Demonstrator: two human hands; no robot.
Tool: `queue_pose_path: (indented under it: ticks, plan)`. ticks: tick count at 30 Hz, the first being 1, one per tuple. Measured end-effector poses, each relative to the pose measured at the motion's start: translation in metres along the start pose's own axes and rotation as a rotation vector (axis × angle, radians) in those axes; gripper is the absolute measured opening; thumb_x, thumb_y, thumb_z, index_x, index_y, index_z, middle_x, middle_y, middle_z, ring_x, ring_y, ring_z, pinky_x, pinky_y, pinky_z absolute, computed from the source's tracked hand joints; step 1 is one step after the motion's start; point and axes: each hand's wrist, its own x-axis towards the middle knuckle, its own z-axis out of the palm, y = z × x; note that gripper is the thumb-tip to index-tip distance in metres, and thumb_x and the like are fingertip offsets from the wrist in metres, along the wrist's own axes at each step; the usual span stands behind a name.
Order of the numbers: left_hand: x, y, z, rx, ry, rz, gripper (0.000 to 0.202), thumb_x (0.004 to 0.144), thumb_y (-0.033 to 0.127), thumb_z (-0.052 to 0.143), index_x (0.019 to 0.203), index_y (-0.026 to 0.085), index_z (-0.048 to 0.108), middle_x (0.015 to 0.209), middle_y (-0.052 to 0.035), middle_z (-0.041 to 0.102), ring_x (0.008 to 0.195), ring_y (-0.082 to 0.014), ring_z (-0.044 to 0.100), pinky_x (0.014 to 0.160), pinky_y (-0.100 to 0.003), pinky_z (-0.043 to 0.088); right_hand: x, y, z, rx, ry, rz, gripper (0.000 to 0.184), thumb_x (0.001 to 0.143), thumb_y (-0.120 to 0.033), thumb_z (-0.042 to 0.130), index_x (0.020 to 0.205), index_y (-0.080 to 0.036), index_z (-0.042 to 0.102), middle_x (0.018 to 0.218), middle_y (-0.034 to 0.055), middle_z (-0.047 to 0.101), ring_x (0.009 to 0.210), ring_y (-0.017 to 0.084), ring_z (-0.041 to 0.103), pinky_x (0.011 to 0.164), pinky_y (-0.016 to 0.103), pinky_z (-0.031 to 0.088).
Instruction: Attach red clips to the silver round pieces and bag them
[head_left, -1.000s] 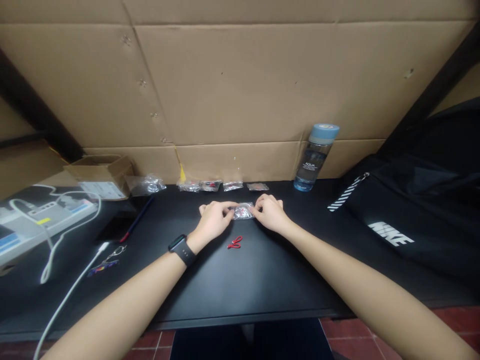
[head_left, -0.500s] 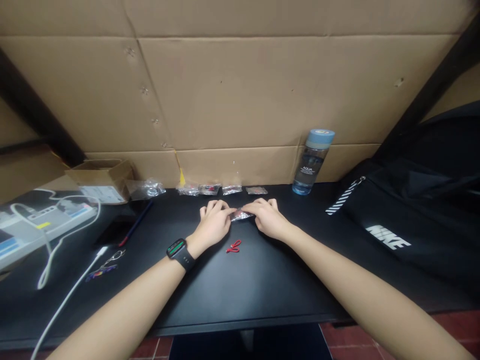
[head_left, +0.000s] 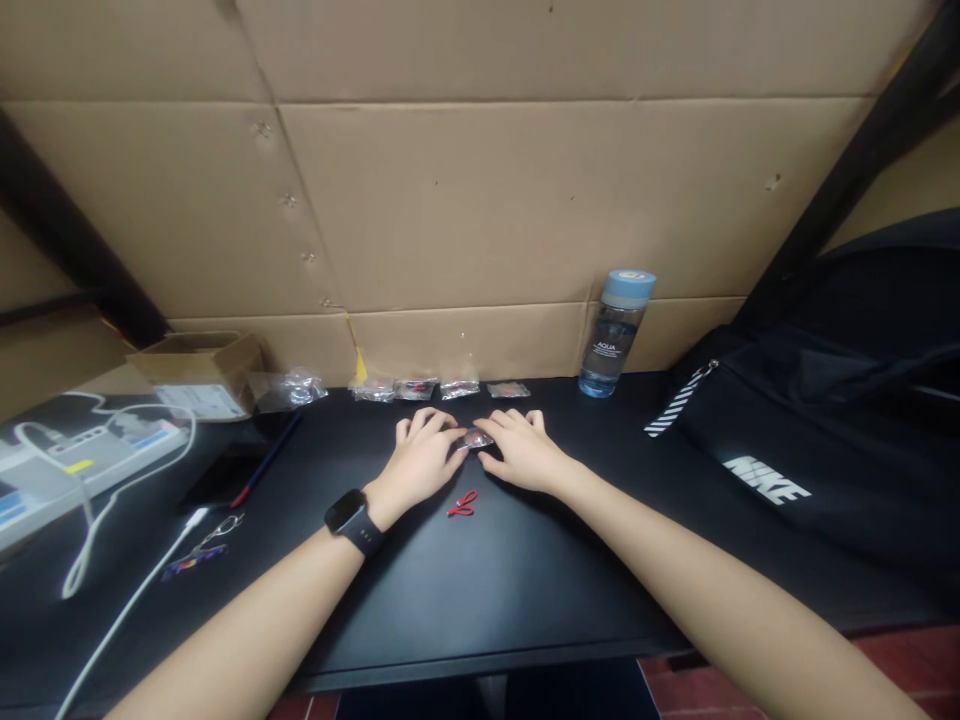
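A small clear plastic bag (head_left: 475,439) with something reddish inside lies between my hands on the black table. My left hand (head_left: 424,456) pinches its left edge between thumb and forefinger, the other fingers curled against the tabletop. From the opposite side, my right hand (head_left: 523,450) grips the right edge with thumb and forefinger. Just nearer to me lie red cord loops (head_left: 463,503), touched by neither hand. Behind the hands, several similar bags, among them a flat one (head_left: 508,390), sit in a row along the cardboard wall.
A water bottle (head_left: 613,335) leans at the back right, beside a black backpack (head_left: 810,420). To the left are an open cardboard box (head_left: 199,375), a white power strip (head_left: 90,460) with cables, a dark phone-like slab (head_left: 221,475), a pen (head_left: 270,455) and a keychain (head_left: 199,560).
Both thumbs have come down to the near side of the bag, where the forefingers pressed along its top before. The view has tilted slightly; the table things have kept their places.
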Motion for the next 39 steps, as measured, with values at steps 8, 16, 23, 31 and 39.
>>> queue_pose_path:
  ticks: [8, 16, 23, 31, 39]
  plan:
    - [0.001, 0.000, 0.000, -0.028, 0.055, 0.021, 0.032, 0.107, 0.039, 0.047, 0.113, 0.028, 0.077, 0.125, -0.0078, 0.071, 0.129, -0.0301, 0.048, 0.101, -0.051, 0.033, 0.005, -0.001, 0.011, -0.115, 0.074, -0.016, 0.018, 0.103, -0.024, 0.055, 0.116, -0.020, 0.066, 0.112, 0.0097, 0.070, 0.101, 0.025, 0.058, 0.084, 0.039, 0.028]
    - [0.003, -0.004, 0.002, -0.133, 0.038, -0.037, 0.041, 0.110, 0.043, 0.039, 0.105, 0.027, 0.077, 0.121, -0.0060, 0.073, 0.127, -0.0301, 0.051, 0.102, -0.053, 0.032, 0.005, 0.006, 0.008, 0.022, 0.115, -0.016, 0.028, 0.101, -0.017, 0.058, 0.129, -0.024, 0.056, 0.112, 0.0075, 0.077, 0.101, 0.025, 0.062, 0.087, 0.039, 0.027]
    - [0.003, -0.009, 0.000, -0.393, 0.050, -0.087, 0.031, 0.091, 0.048, 0.072, 0.111, 0.026, 0.069, 0.126, -0.0063, 0.072, 0.129, -0.0328, 0.057, 0.107, -0.052, 0.038, -0.002, 0.012, -0.008, 0.402, 0.085, -0.037, 0.045, 0.096, -0.020, 0.068, 0.136, -0.031, 0.051, 0.116, 0.0028, 0.075, 0.106, 0.023, 0.067, 0.097, 0.041, 0.030]
    - [0.003, -0.009, 0.002, -0.845, 0.048, -0.102, 0.049, 0.084, 0.034, 0.080, 0.128, 0.028, 0.060, 0.117, -0.0047, 0.075, 0.101, -0.0230, 0.076, 0.102, -0.038, 0.053, -0.004, 0.012, -0.012, 0.530, 0.043, -0.021, 0.046, 0.093, -0.025, 0.074, 0.133, -0.031, 0.054, 0.095, -0.0036, 0.076, 0.092, 0.020, 0.071, 0.103, 0.042, 0.032]
    - [0.006, -0.012, 0.007, -0.901, 0.172, -0.299, 0.062, 0.074, 0.029, 0.087, 0.129, 0.024, 0.060, 0.096, -0.0049, 0.077, 0.103, -0.0263, 0.076, 0.104, -0.044, 0.053, -0.006, 0.006, -0.012, 0.189, 0.260, -0.115, 0.058, 0.082, -0.042, 0.083, 0.131, -0.025, 0.057, 0.136, 0.0121, 0.066, 0.126, 0.032, 0.058, 0.095, 0.043, 0.032]
